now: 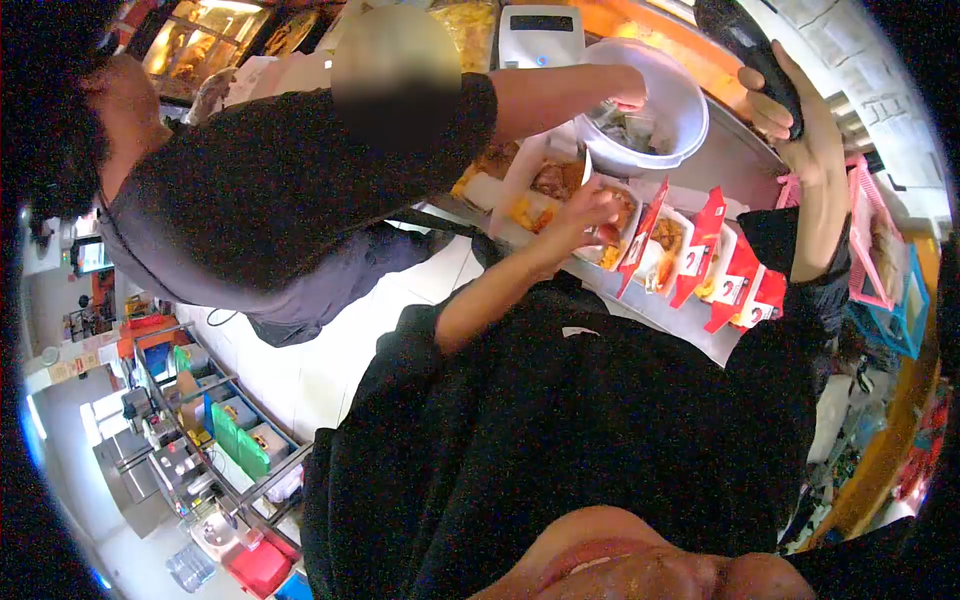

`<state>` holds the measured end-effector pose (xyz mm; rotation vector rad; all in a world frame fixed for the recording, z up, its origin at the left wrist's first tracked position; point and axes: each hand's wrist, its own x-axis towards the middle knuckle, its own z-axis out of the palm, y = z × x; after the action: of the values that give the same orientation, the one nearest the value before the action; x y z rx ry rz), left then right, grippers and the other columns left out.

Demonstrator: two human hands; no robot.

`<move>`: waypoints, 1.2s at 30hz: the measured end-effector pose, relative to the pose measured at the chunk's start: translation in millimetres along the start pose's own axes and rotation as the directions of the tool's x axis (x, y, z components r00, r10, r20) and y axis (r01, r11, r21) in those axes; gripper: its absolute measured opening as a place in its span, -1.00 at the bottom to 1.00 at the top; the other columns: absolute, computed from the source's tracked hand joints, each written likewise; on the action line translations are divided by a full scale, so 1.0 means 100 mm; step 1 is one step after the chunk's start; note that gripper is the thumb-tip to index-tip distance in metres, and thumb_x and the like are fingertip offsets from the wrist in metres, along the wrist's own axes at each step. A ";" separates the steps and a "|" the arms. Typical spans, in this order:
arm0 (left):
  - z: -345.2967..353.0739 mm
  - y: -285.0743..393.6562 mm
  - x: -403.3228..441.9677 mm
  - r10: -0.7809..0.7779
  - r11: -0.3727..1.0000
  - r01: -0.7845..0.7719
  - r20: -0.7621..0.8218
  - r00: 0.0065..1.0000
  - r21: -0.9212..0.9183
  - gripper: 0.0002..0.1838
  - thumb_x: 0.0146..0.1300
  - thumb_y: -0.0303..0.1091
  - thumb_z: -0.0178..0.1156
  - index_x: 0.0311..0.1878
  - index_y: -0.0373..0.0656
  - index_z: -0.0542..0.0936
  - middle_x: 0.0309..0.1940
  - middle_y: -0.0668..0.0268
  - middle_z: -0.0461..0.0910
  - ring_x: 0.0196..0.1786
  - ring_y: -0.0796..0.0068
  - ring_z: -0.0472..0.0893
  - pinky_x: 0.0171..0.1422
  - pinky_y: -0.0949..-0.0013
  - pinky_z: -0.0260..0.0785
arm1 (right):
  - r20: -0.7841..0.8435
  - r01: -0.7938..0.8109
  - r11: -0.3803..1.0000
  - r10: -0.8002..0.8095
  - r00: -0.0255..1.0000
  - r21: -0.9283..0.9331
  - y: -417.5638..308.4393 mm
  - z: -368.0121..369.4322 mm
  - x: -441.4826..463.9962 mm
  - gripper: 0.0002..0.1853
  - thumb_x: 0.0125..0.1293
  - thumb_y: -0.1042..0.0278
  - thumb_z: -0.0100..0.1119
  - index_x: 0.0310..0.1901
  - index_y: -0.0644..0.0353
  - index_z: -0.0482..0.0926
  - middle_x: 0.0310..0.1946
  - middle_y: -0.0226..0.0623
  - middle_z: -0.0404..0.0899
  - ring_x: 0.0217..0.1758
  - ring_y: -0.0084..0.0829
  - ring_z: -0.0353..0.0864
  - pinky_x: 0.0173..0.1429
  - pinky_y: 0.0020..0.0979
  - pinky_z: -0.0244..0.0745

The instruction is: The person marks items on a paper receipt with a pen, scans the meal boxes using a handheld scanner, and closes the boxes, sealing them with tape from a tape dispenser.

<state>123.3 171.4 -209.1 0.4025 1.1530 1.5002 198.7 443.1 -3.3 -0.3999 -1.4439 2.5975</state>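
My left hand reaches over a row of open takeaway boxes with its fingers apart. It is at a white box of fried food; whether the fingertips touch it I cannot tell. Raised at the upper right, my right hand is wrapped round a long black object, whose kind I cannot make out. To the right of my left hand stand boxes with red lids or flaps, several with food in them. Another box of browned food lies just beyond my left hand.
A co-worker in a dark shirt leans in from the left, one hand inside a white bucket. Behind it is a white device with a dark display. Pink and blue baskets stand right; a rack with green bins stands lower left.
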 end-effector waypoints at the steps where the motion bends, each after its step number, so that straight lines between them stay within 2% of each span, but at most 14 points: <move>1: 0.13 0.06 0.07 -0.002 0.999 -0.001 -0.074 0.997 -0.053 -0.28 0.28 0.07 -0.02 0.40 0.06 -0.04 0.35 0.26 0.10 0.22 0.20 0.35 0.23 0.00 0.27 | 0.000 0.002 1.000 -0.002 1.000 -0.006 -0.01 0.09 -0.06 -0.71 0.45 0.20 -0.25 -0.27 0.31 0.22 -0.54 -0.38 0.27 -0.80 -0.73 0.10 -0.76 -0.69 0.08; 5: -0.07 -0.31 0.84 0.318 0.903 -0.326 0.074 0.945 0.279 -0.28 0.29 0.12 -0.08 0.40 0.07 -0.07 0.38 0.31 0.03 0.29 0.16 0.26 0.26 -0.04 0.21 | -0.151 0.054 0.992 -0.036 0.988 0.113 0.05 0.36 -0.23 -0.67 0.42 0.14 -0.19 -0.20 0.31 0.33 -0.77 -0.52 0.18 -0.83 -0.69 0.13 -0.77 -0.69 0.10; 7: 0.04 -0.10 1.05 0.164 0.959 -0.181 -0.094 0.982 -0.218 -0.06 0.18 0.24 -0.04 0.42 0.19 -0.38 0.40 0.24 -0.03 0.35 0.11 0.14 0.24 -0.16 0.12 | 0.079 -0.013 0.998 0.009 0.997 0.054 0.06 0.32 -0.21 -0.62 0.42 0.09 -0.21 -0.31 0.32 0.31 -0.75 -0.47 0.21 -0.85 -0.70 0.12 -0.79 -0.68 0.08; 10: 0.32 0.50 0.46 0.102 0.963 -0.113 -0.058 0.993 -0.245 -0.08 0.20 0.23 -0.07 0.43 0.14 -0.34 0.36 0.16 0.06 0.34 0.12 0.18 0.27 -0.04 0.11 | -0.064 0.026 0.999 -0.023 0.998 0.043 0.07 0.95 -0.22 -0.59 0.44 0.06 -0.29 -0.34 0.31 0.27 -0.78 -0.44 0.19 -0.87 -0.69 0.12 -0.82 -0.67 0.07; 13: 0.31 -0.18 0.99 0.379 0.921 -0.344 -0.223 0.898 0.182 -0.08 0.23 0.08 0.03 0.42 -0.09 -0.28 0.30 0.06 0.17 0.29 0.16 0.27 0.26 0.17 0.17 | -0.020 0.024 0.999 -0.023 1.000 0.047 0.05 1.39 -0.03 -0.61 0.44 0.06 -0.29 -0.25 0.30 0.26 -0.69 -0.39 0.24 -0.86 -0.67 0.14 -0.82 -0.67 0.11; 14: 0.24 -0.04 0.80 0.272 0.955 -0.241 -0.180 0.945 0.175 -0.06 0.21 -0.07 0.12 0.40 -0.28 -0.26 0.24 -0.01 0.25 0.25 0.21 0.32 0.26 0.33 0.17 | 0.101 0.001 0.999 -0.006 0.995 0.052 0.05 1.43 0.06 -0.61 0.43 0.08 -0.24 -0.09 0.33 0.28 -0.53 -0.30 0.36 -0.85 -0.65 0.17 -0.82 -0.66 0.17; 16: 0.11 -0.03 0.66 0.281 0.947 -0.271 -0.035 0.959 0.172 -0.19 0.20 -0.02 0.14 0.38 -0.17 0.01 0.16 0.09 0.35 0.22 0.35 0.35 0.19 0.35 0.23 | 0.158 -0.019 0.999 0.011 0.987 0.049 0.04 1.63 0.31 -0.63 0.42 0.09 -0.22 -0.11 0.32 0.29 -0.53 -0.29 0.38 -0.85 -0.65 0.18 -0.82 -0.65 0.16; 17: -0.02 0.27 0.31 0.223 0.874 -0.230 0.068 0.973 0.427 -0.26 0.20 -0.03 0.14 0.35 -0.14 0.12 0.11 0.14 0.40 0.19 0.37 0.37 0.15 0.37 0.26 | 0.157 -0.022 0.999 0.018 0.988 0.024 0.03 1.68 0.42 -0.66 0.41 0.12 -0.19 -0.15 0.31 0.30 -0.51 -0.28 0.40 -0.85 -0.65 0.18 -0.83 -0.64 0.15; 19: -0.30 0.78 -0.20 0.201 0.832 -0.373 0.404 0.892 0.410 -0.44 0.27 -0.05 0.07 0.27 -0.10 0.29 0.00 0.23 0.46 0.10 0.42 0.41 0.13 0.39 0.26 | -0.007 -0.035 0.999 0.035 0.999 -0.010 0.00 2.00 0.59 -0.64 0.46 0.09 -0.34 -0.17 0.31 0.21 -0.55 -0.28 0.28 -0.87 -0.65 0.11 -0.85 -0.66 0.07; 22: -0.66 0.95 -0.51 -0.004 0.843 -0.264 0.497 0.867 0.468 -0.53 0.32 -0.11 0.02 0.23 -0.11 0.33 -0.07 0.24 0.47 0.03 0.44 0.42 0.15 0.40 0.25 | 0.339 -0.050 0.998 0.060 0.939 -0.040 -0.02 1.78 0.88 -0.66 0.46 0.11 -0.33 -0.16 0.31 0.21 -0.53 -0.27 0.26 -0.87 -0.65 0.11 -0.84 -0.67 0.09; 24: -0.80 0.87 -0.66 0.004 0.867 -0.225 0.446 0.895 0.444 -0.55 0.33 -0.11 0.01 0.21 -0.10 0.35 -0.09 0.23 0.48 0.00 0.45 0.43 0.13 0.40 0.26 | 0.130 0.034 0.993 -0.048 0.990 0.111 -0.01 2.14 0.90 -0.58 0.41 0.08 -0.21 -0.10 0.39 0.26 -0.58 -0.27 0.38 -0.83 -0.63 0.23 -0.81 -0.63 0.16; 31: -0.63 0.66 -0.52 -0.005 0.895 -0.153 0.351 0.936 0.419 -0.58 0.32 -0.16 0.02 0.20 -0.08 0.37 -0.07 0.24 0.48 -0.02 0.46 0.45 0.10 0.39 0.29 | -0.036 0.026 0.966 -0.017 0.999 0.258 -0.11 1.89 0.62 -0.48 0.41 0.03 -0.22 0.11 0.38 0.13 -0.52 -0.18 0.35 -0.83 -0.58 0.25 -0.79 -0.59 0.24; 32: -0.55 0.76 -0.53 -0.005 0.904 -0.145 0.348 0.937 0.403 -0.58 0.32 -0.17 0.03 0.19 -0.08 0.37 -0.08 0.26 0.48 -0.04 0.49 0.45 0.09 0.41 0.30 | -0.109 0.096 0.995 -0.094 0.990 0.011 -0.14 1.94 0.55 -0.66 0.46 0.13 -0.34 -0.21 0.33 0.20 -0.59 -0.32 0.23 -0.87 -0.66 0.10 -0.83 -0.68 0.11; 36: -0.58 0.78 -0.52 0.011 0.922 -0.110 0.259 0.966 0.371 -0.60 0.30 -0.22 0.05 0.18 -0.09 0.39 -0.09 0.33 0.50 -0.09 0.56 0.46 0.04 0.45 0.30 | -0.213 0.117 0.988 -0.136 0.968 -0.097 -0.16 1.72 0.39 -0.62 0.46 0.10 -0.34 -0.31 0.33 0.19 -0.75 -0.44 0.14 -0.89 -0.66 0.08 -0.83 -0.68 0.09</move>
<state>50.9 109.8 -154.2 0.8798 1.2349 1.2272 110.3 322.0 90.5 -0.5657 -1.4539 2.3170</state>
